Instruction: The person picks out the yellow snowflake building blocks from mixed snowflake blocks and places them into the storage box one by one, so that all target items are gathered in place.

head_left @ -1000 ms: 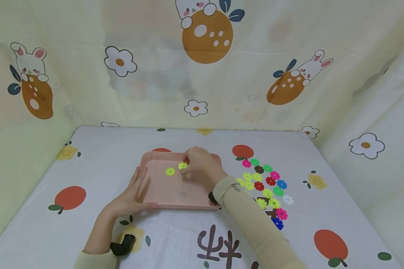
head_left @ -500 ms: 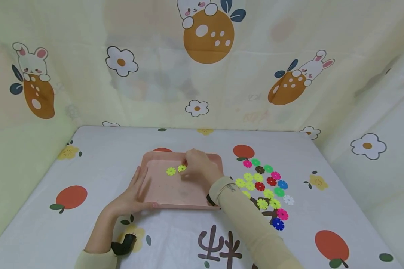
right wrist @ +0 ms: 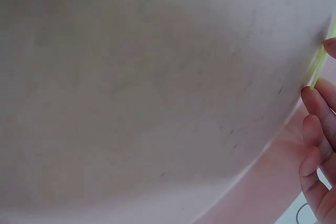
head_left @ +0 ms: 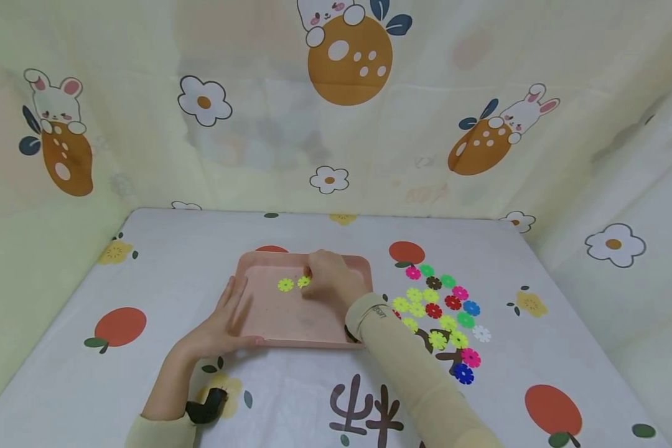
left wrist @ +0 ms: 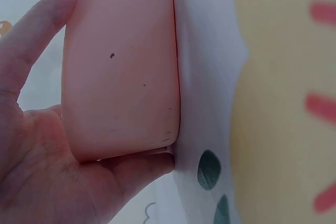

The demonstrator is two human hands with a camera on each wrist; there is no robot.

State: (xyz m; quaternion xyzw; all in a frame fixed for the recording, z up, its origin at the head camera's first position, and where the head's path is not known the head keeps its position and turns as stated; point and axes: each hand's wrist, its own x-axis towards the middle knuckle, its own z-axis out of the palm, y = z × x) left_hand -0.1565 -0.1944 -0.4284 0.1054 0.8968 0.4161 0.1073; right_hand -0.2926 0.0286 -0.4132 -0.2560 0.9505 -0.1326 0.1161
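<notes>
Cartoon-print cloth covers the tabletop [head_left: 313,398] and the walls behind it. At centre sits a pink tray [head_left: 291,320]. The left hand [head_left: 221,326] grips the tray's near-left corner, fingers straight along the rim and thumb curled under the front edge. The right hand [head_left: 327,280] rests inside the tray, fingertips pinching a yellow flower disc [head_left: 303,282] held low over the tray floor, at the hand's left edge. A second yellow disc [head_left: 285,285] lies flat just left of it. Loose coloured discs [head_left: 442,311] lie right of the tray, nearer the right hand. Nothing obstructs either hand.
</notes>
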